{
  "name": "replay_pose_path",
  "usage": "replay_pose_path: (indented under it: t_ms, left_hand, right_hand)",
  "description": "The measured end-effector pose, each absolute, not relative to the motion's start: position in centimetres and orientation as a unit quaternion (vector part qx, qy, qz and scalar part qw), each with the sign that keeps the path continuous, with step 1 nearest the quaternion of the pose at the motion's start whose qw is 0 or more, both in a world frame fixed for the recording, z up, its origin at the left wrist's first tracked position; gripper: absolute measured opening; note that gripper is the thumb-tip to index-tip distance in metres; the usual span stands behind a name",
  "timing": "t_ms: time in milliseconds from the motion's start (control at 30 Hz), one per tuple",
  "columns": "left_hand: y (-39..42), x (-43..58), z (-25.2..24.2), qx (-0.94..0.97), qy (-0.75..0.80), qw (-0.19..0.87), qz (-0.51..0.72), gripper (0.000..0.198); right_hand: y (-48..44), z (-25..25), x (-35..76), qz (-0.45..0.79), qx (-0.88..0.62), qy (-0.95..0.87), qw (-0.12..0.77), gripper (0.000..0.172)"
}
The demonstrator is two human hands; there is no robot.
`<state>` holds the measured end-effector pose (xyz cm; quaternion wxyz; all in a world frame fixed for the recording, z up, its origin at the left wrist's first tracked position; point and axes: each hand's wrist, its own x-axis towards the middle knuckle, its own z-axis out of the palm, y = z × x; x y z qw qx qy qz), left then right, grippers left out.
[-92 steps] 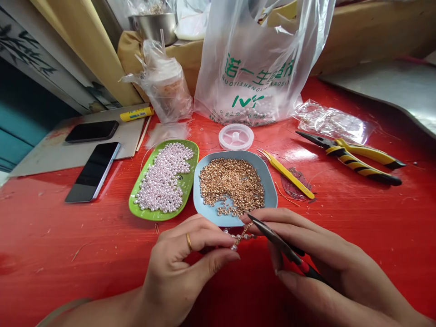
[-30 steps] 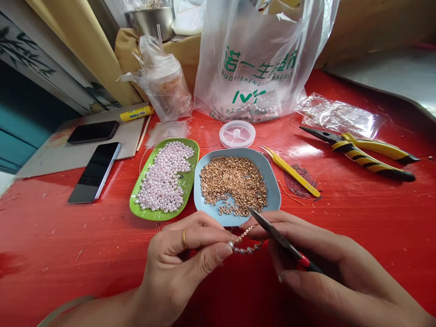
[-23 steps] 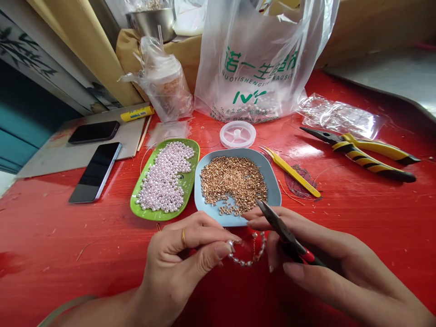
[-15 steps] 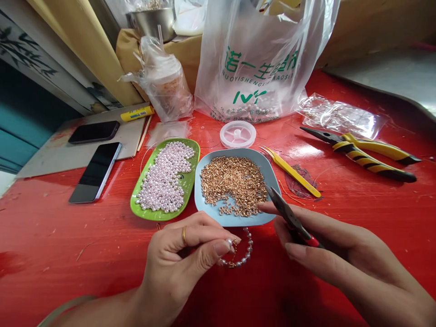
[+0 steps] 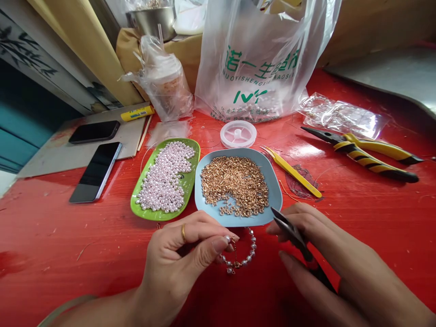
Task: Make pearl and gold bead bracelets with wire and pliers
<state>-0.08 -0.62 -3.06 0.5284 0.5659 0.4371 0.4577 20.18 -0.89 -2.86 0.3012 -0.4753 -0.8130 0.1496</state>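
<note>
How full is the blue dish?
Mostly full: gold beads and pins cover the blue dish, leaving bare blue near its front rim.

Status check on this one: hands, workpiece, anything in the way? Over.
Left hand pinching one end of pearl chain. Right hand gripping pliers, tips off the chain. Blue dish close behind, nothing between.

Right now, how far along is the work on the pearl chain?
Done: a short linked pearl chain hangs from the left hand. In hand: the right hand holds small pliers, jaws off the chain. Left: many loose pearls in the green dish and gold findings in the blue dish suggest more linking.
</note>
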Motion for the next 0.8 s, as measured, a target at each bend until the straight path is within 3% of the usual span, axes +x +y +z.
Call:
replay_pose_path:
  t_ms: [133, 267, 367, 600, 800]
  left_hand:
    - [-0.5, 0.0, -2.9, 0.567, 0.437, 0.525, 0.460, 0.017]
    - [-0.6, -0.1, -2.9, 0.557, 0.434, 0.546, 0.452, 0.018]
    - [-0.6, -0.2, -3.1, 0.548, 0.439, 0.557, 0.444, 0.017]
    - [-0.6, -0.2, -3.2, 0.519, 0.448, 0.569, 0.454, 0.012]
    - [-0.5, -0.1, -3.1, 0.486, 0.451, 0.591, 0.459, 0.009]
  right_hand:
    - [-0.6, -2.7, 20.8, 0.152, -0.439, -0.836, 0.294, 0.038]
    - [-0.6, -2.7, 21.4, 0.025, -0.428, -0.867, 0.254, 0.047]
    - [-0.6, -2.7, 21.4, -0.035, -0.437, -0.868, 0.234, 0.044]
    - [-0.9, -2.8, 20.8, 0.001, -0.482, -0.849, 0.216, 0.044]
    - [-0.9, -2.6, 21.0, 0.127, -0.438, -0.852, 0.257, 0.046]
